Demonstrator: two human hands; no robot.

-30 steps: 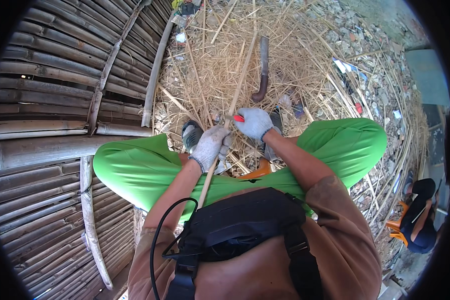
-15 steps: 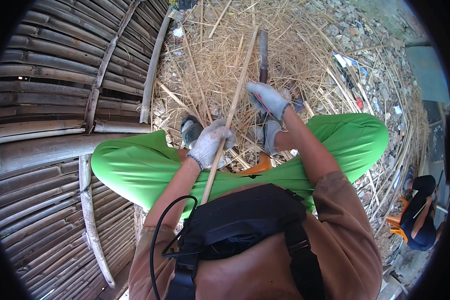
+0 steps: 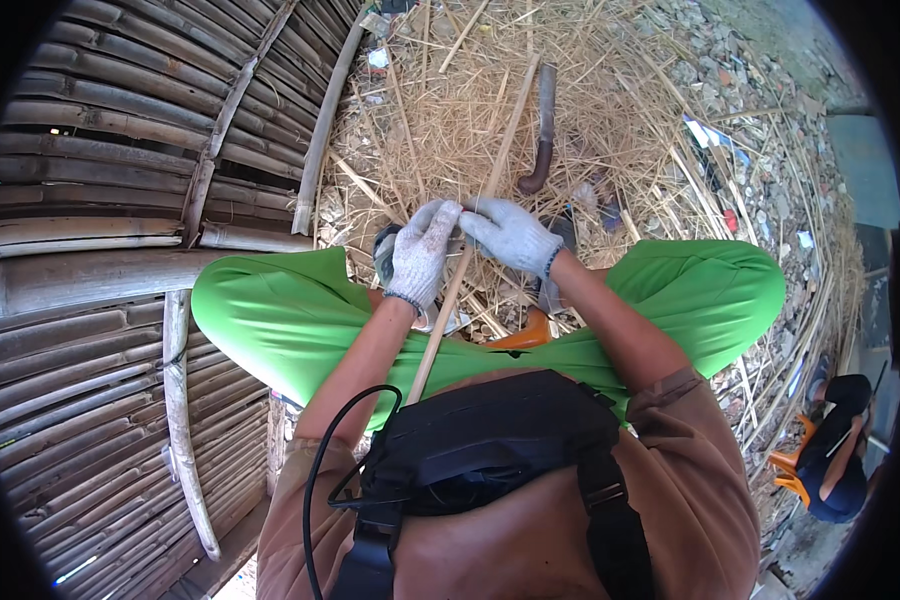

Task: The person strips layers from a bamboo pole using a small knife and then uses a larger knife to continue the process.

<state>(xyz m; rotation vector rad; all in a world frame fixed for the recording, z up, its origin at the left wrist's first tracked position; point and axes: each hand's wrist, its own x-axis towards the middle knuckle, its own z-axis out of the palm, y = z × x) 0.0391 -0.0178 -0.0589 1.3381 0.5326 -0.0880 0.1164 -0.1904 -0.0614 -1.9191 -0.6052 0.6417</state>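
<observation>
My left hand (image 3: pixel 422 252), in a whitish knit glove, is closed with its fingertips drawn together. Against them come the fingertips of my gloved right hand (image 3: pixel 515 237), also closed. A tiny red spot shows where the two hands meet, but what they pinch is mostly hidden. A long pale bamboo strip (image 3: pixel 440 340) slants from my lap away over the ground, passing beneath the right fingers. Just beyond the right hand lies a long-bladed knife (image 3: pixel 545 120) with a curved brown handle, its blade pointing away from me.
Dry straw-like shavings (image 3: pixel 460 110) cover the ground ahead. A bamboo slat wall (image 3: pixel 100 185) stands close on the left. Rubble and thin strips (image 3: pixel 770 200) lie to the right. An orange stool (image 3: pixel 532 330) shows below me. Another person (image 3: pixel 838 450) sits at the far right.
My right hand has moved left and toward me to meet the left. The left has left its grip on the bamboo strip and shifted slightly away from me.
</observation>
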